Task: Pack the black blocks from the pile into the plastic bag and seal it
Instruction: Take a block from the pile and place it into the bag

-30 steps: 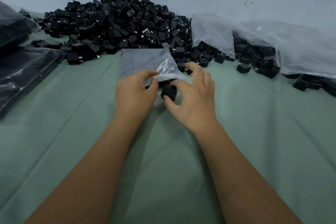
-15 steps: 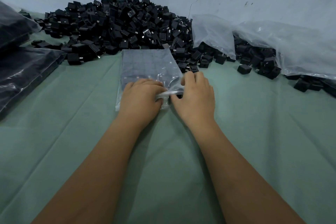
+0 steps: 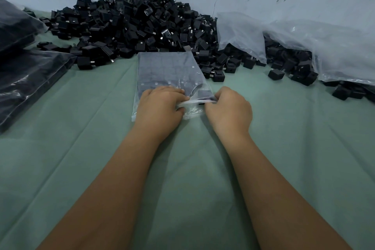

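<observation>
A clear plastic bag (image 3: 168,69) lies flat on the green cloth, filled with rows of black blocks. Its near edge carries a white zip strip (image 3: 194,102). My left hand (image 3: 158,107) pinches that strip at its left part, fingers curled over the bag's mouth. My right hand (image 3: 228,107) pinches the strip at the bag's right corner. The big pile of loose black blocks (image 3: 132,24) sits behind the bag against the wall.
Filled dark bags (image 3: 26,75) are stacked at the left. A large crumpled clear bag (image 3: 324,46) spills more blocks at the right, with stray blocks (image 3: 276,74) around it. Green cloth (image 3: 192,168) covers the table in front.
My right hand pushed a last block into the bag's mouth, then both hands closed on the zip strip. Since half a second ago my right hand has slid right along the strip.
</observation>
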Demonstrator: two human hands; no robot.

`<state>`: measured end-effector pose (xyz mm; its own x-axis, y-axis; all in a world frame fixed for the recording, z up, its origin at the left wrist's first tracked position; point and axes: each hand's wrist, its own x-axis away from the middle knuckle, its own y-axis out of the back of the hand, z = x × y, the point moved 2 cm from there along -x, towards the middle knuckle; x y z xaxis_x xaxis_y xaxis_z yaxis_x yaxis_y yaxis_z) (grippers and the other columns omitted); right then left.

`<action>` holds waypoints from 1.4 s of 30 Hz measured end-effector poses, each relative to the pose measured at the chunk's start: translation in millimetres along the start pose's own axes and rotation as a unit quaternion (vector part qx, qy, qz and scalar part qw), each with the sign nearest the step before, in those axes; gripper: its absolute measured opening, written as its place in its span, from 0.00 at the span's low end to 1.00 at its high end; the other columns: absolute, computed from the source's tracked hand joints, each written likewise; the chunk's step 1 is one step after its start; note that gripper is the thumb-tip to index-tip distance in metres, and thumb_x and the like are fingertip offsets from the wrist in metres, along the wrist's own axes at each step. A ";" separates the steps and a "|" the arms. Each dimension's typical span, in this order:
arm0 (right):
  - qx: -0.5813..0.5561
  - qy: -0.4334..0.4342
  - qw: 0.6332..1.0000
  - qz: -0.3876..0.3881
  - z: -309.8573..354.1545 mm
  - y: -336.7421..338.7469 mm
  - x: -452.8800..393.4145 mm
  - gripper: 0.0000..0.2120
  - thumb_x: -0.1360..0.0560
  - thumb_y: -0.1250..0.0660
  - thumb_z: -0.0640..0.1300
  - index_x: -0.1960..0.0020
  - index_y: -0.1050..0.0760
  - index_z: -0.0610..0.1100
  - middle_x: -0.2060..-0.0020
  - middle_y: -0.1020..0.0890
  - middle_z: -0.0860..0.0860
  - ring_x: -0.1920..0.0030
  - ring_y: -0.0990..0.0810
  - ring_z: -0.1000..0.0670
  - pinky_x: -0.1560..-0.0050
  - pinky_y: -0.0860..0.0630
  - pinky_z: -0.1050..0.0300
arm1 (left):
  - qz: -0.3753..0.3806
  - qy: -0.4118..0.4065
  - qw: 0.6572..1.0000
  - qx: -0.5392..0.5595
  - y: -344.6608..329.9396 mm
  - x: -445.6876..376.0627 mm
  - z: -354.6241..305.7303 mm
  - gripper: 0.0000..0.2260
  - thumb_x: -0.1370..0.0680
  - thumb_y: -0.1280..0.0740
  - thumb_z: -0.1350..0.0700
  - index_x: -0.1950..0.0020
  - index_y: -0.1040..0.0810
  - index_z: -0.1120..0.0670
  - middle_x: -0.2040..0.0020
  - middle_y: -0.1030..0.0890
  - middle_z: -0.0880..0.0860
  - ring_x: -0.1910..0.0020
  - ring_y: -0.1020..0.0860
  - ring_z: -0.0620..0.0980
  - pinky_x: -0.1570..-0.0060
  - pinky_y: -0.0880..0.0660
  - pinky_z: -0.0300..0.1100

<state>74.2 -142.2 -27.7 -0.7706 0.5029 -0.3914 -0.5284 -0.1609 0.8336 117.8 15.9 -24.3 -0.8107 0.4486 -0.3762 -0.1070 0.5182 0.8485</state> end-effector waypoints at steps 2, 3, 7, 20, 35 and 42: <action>0.012 -0.006 1.000 0.004 -0.9 -1.1 -2.3 0.07 0.25 0.39 0.47 0.59 0.28 0.45 0.67 0.25 0.50 0.64 0.29 0.44 0.57 0.39 0.52 | -0.001 -0.003 1.000 0.001 0.0 0.4 -0.4 0.15 0.25 0.31 0.55 0.38 0.19 0.44 0.34 0.22 0.43 0.31 0.29 0.47 0.33 0.38 0.47; 0.017 -0.007 1.000 0.006 -0.8 -2.0 -3.3 0.09 0.24 0.39 0.49 0.60 0.30 0.45 0.68 0.27 0.51 0.65 0.30 0.44 0.56 0.40 0.52 | -0.002 -0.005 1.000 0.000 0.0 0.5 -0.8 0.15 0.25 0.31 0.55 0.39 0.18 0.44 0.35 0.22 0.43 0.32 0.29 0.47 0.33 0.38 0.47; 0.039 -0.003 0.999 0.023 1.2 -6.4 -7.8 0.14 0.24 0.42 0.53 0.65 0.36 0.48 0.70 0.29 0.52 0.65 0.31 0.45 0.53 0.41 0.51 | -0.008 -0.001 1.000 -0.003 0.0 -0.8 -2.1 0.13 0.25 0.31 0.54 0.41 0.17 0.44 0.36 0.21 0.43 0.33 0.28 0.48 0.35 0.38 0.46; -0.023 -0.025 0.995 0.093 3.5 -9.1 -21.4 0.06 0.32 0.40 0.48 0.65 0.32 0.47 0.70 0.26 0.54 0.68 0.30 0.51 0.50 0.38 0.50 | -0.030 0.001 0.999 -0.009 -3.5 0.1 -1.8 0.10 0.25 0.33 0.55 0.46 0.17 0.46 0.42 0.18 0.43 0.37 0.27 0.48 0.42 0.40 0.44; -0.122 -0.053 0.987 0.086 -21.7 -41.8 -92.3 0.24 0.26 0.34 0.48 0.31 0.30 0.57 0.32 0.28 0.54 0.33 0.30 0.47 0.33 0.37 0.49 | -0.046 0.005 0.999 -0.022 -8.7 -3.1 0.0 0.08 0.25 0.34 0.54 0.49 0.17 0.45 0.42 0.19 0.40 0.38 0.29 0.47 0.46 0.45 0.42; -0.354 -0.112 0.928 -0.033 -26.9 -29.6 -65.4 0.19 0.33 0.22 0.43 0.43 0.20 0.47 0.48 0.18 0.51 0.48 0.20 0.52 0.45 0.24 0.60 | -0.056 0.001 0.998 -0.013 -9.1 -2.0 -0.7 0.08 0.24 0.34 0.54 0.49 0.17 0.45 0.43 0.19 0.41 0.40 0.29 0.48 0.47 0.45 0.42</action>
<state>130.7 -193.2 -37.3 -0.6775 0.6821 -0.2750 -0.7338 -0.6020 0.3149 120.0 9.8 -31.0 -0.7942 0.3870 -0.4684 -0.2117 0.5464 0.8103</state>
